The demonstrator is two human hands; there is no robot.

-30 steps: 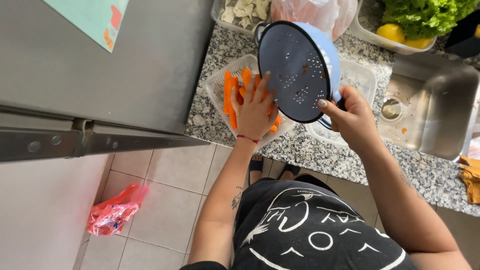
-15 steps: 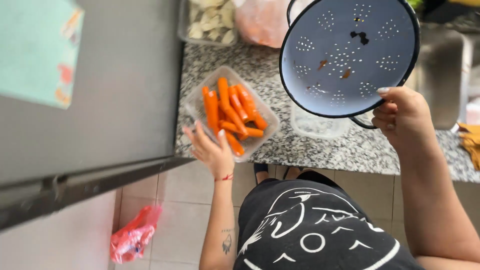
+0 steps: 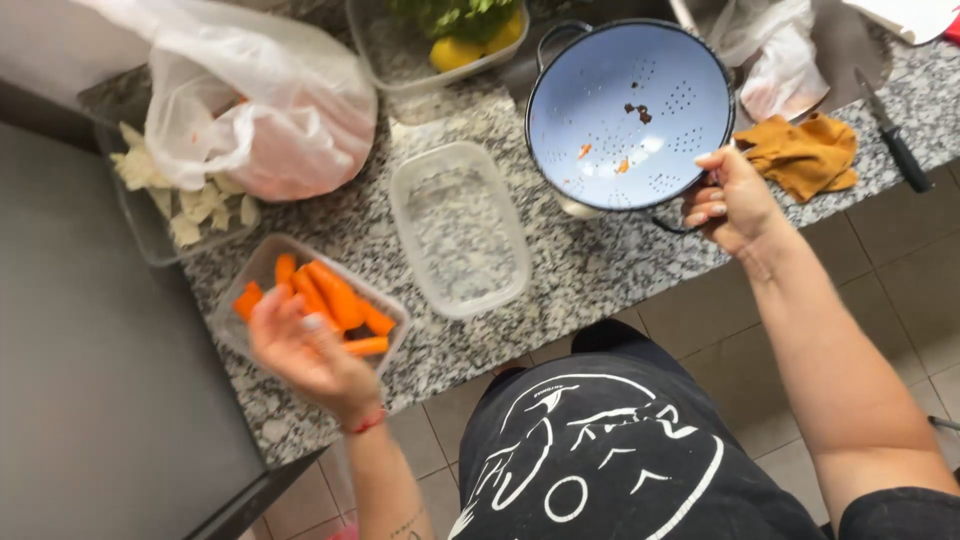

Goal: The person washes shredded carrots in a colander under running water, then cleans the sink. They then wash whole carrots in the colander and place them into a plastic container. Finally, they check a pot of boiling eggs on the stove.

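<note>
- A home kitchen, seen from above where a person stands at the worktop.
- A speckled granite counter (image 3: 590, 265) runs across, with a tiled floor (image 3: 880, 270) below its edge.
- Food is laid out: carrot sticks (image 3: 325, 298) in a clear plastic tub (image 3: 262, 272), an empty tub (image 3: 458, 228), and greens with a lemon (image 3: 452, 52) in another.
- A blue enamel colander (image 3: 628, 112), a knife (image 3: 890, 135) and a mustard cloth (image 3: 800, 152) sit by it.
- A grey fridge (image 3: 90, 400) side stands at the left.

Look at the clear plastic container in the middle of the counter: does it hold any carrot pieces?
No. The middle container is empty, while the carrot pieces lie in a separate container beside the left hand.
</note>
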